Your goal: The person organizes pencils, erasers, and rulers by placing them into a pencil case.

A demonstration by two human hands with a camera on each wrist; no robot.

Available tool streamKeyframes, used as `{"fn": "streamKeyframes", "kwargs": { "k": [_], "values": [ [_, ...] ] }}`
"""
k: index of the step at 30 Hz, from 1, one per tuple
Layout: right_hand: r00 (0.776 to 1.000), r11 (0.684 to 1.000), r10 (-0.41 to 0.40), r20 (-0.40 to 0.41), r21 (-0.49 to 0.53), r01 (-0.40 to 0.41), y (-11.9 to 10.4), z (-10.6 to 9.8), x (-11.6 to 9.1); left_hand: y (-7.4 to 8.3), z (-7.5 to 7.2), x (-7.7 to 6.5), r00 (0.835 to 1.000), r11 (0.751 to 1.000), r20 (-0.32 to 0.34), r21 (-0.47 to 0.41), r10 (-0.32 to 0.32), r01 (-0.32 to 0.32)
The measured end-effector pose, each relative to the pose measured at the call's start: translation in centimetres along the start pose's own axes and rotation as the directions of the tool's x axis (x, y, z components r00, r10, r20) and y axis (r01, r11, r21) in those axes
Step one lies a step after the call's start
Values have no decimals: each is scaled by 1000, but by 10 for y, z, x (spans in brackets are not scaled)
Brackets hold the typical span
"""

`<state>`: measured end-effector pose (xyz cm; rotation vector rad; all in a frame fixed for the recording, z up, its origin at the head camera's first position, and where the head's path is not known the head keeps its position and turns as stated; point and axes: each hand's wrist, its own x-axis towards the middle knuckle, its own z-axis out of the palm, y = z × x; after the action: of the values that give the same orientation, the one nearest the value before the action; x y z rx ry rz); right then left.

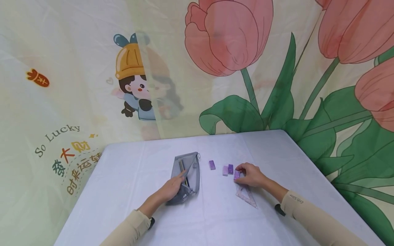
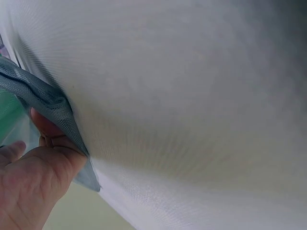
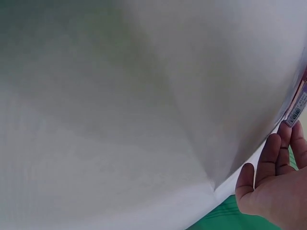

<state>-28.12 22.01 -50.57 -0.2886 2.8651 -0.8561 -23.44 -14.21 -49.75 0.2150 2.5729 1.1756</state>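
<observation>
A grey mesh pencil case (image 1: 193, 176) lies unzipped near the middle of the table, with a few pencils (image 1: 181, 165) inside. My left hand (image 1: 172, 188) grips its near left edge; in the left wrist view the fingers bend round the mesh fabric (image 2: 45, 96). On the right, my right hand (image 1: 251, 175) pinches a small purple eraser-like block (image 1: 236, 175) between thumb and fingers. A barcode label shows on that block (image 3: 297, 108) in the right wrist view. Just below this hand lies a clear triangular set square (image 1: 247, 197), its top partly covered.
Between the pencil case and my right hand lie a purple block (image 1: 212, 165), a lighter purple block (image 1: 225, 171) and a darker one (image 1: 230, 169) beside it. A white cloth covers the table (image 1: 129, 191). Behind it hangs a printed curtain (image 1: 172, 126).
</observation>
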Motion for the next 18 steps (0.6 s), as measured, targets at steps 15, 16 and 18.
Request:
{"fn": "streamKeyframes", "kwargs": {
  "k": [15,16,18],
  "values": [
    [992,976,-122,-45,177,128,-25,1,-2,-1,0,1,1000,1000,-4,0,7,-7],
    [990,973,-136,-44,182,141,-29,2,-2,-1,0,1,1000,1000,-4,3,11,-11],
    [986,969,-158,-42,185,163,-36,6,-2,-1,0,1,1000,1000,-6,4,11,-11]
  ]
}}
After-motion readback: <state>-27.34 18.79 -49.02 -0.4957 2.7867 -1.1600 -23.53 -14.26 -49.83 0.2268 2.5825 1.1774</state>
